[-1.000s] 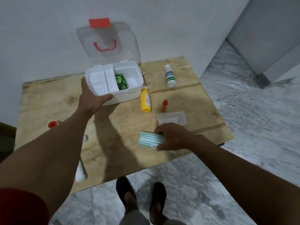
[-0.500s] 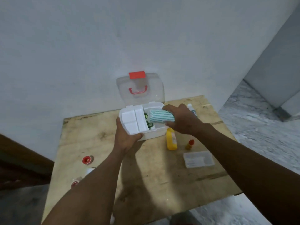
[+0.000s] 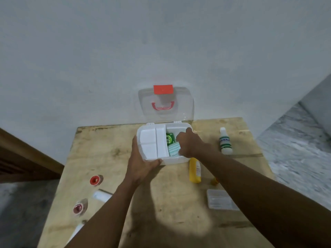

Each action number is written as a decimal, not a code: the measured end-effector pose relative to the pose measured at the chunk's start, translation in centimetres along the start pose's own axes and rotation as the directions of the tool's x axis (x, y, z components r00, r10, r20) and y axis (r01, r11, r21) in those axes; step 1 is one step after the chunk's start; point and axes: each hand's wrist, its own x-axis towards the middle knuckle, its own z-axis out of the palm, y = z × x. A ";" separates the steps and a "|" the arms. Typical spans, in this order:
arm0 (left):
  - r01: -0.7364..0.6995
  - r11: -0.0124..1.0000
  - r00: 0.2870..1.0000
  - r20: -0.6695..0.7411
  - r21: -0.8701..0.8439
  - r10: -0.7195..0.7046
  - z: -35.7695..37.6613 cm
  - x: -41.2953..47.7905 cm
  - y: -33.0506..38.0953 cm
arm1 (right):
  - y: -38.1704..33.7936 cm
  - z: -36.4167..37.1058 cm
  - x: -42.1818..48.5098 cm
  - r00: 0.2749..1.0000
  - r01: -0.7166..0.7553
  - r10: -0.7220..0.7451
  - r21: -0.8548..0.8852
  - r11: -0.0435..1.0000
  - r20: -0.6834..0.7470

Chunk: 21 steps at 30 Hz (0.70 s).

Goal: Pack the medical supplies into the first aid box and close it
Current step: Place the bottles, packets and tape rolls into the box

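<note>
- One white first aid box [image 3: 179, 160] stands open at the bench's [image 3: 111, 149] far edge. The left hand [image 3: 141, 163] grips its near-left corner.
- The right hand [image 3: 189, 144] pinches one striped packet [image 3: 172, 150] inside the box, beside one green packet [image 3: 170, 137].
- Toward the right edge lie one white bottle [image 3: 225, 142] and one yellow bottle [image 3: 195, 170].
- Two red tape rolls [image 3: 96, 180] sit near the left edge.

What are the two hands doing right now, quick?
The left hand is closed, gripping the first aid box at its front-left corner.
The right hand is closed, holding the striped packet inside the box.
</note>
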 end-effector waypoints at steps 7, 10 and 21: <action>0.007 1.000 1.000 0.018 0.000 -0.007 0.0 -0.1 0.6 | -0.4 1.3 1.4 0.995 -0.083 0.065 0.295 0.952 0.070; 0.016 1.000 1.000 0.011 -0.004 -0.016 0.1 -0.1 1.0 | -1.1 1.5 1.9 0.995 -0.099 0.081 0.346 0.933 0.066; -0.005 1.000 1.000 0.024 -0.024 0.006 0.1 0.1 1.1 | -2.3 2.6 2.0 0.987 -0.162 0.157 0.402 0.901 0.045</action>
